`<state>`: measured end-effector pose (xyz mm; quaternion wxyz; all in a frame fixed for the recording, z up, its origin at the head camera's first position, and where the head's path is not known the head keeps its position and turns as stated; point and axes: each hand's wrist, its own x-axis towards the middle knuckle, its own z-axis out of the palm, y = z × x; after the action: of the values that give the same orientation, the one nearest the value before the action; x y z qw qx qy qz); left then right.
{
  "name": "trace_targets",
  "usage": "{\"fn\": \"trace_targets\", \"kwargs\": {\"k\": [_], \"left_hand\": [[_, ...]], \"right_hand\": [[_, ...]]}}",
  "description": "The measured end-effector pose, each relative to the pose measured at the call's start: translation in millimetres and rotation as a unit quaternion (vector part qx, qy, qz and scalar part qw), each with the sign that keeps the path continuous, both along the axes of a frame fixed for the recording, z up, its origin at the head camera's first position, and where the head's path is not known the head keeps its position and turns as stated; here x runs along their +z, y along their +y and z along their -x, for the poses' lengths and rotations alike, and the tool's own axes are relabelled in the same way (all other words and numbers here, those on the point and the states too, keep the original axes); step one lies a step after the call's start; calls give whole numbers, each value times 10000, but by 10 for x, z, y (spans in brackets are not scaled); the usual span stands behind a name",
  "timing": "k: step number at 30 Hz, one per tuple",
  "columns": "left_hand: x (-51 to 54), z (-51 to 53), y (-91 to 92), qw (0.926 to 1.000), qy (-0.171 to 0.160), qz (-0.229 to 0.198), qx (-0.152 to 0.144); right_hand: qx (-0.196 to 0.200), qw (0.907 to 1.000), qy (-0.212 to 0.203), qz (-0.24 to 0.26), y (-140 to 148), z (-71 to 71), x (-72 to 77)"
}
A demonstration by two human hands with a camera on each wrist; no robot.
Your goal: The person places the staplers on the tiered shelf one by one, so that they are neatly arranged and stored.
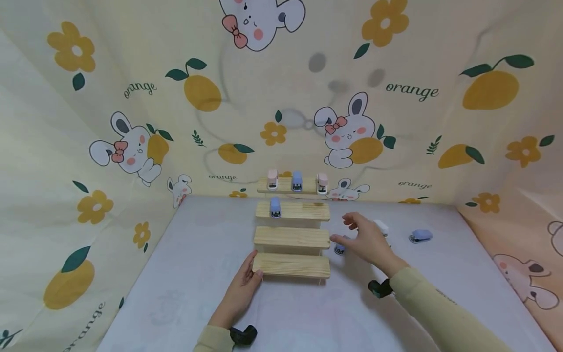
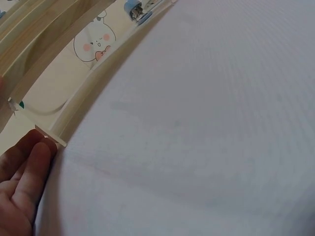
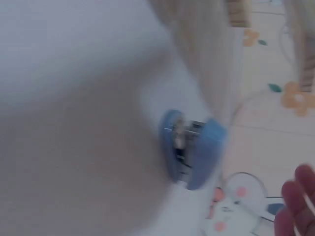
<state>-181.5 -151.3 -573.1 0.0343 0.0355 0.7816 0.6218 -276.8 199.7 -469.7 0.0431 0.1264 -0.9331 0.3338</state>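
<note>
A stepped wooden rack [image 1: 292, 265] has three small staplers on its top tier and a blue stapler [image 1: 275, 207] on the tier below. My left hand [image 1: 239, 292] grips the bottom tier's left end; in the left wrist view the fingers of this hand [image 2: 24, 182] are bent against the rack's pale side edge [image 2: 50, 135]. My right hand [image 1: 368, 243], empty with fingers apart and slightly bent, is by the rack's right side. Just below its thumb, another blue stapler [image 1: 339, 248] rests on the table, and shows blurred in the right wrist view [image 3: 194, 150].
A white stapler [image 1: 381, 228], partly hidden behind my right hand, lies on the table [image 1: 184, 274]. Farther right is one more blue stapler [image 1: 421, 235]. Patterned cloth [image 1: 272, 78] hangs behind the table and along both sides.
</note>
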Motion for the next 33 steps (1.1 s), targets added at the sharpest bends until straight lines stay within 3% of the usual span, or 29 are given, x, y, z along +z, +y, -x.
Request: {"fn": "trace_targets", "kwargs": {"k": [4,9,17,20,27,33], "left_hand": [[1,3,-3,10000,-47,12,15],[-17,-5,1,10000,-91,-9,8],[3,-8,-5,9999,-120,70,31],[61,-14,8,9998,-160,109,27],[329,-113,62,9995,-233,214,-59],[372,-144,60,9996,-209,213,1]], "right_hand": [[-256,9987,-299,-319,32,21,-148],[-331,9967,-278,-681,93,28,-320],[-418,9937,-465,-928,146,22,-462],[-507,9926,-575,-941,154,18,-498],[-608,9889,-509,-1255,120,10,-568],[-541,9899,-181,-1296,83,18,-594]]}}
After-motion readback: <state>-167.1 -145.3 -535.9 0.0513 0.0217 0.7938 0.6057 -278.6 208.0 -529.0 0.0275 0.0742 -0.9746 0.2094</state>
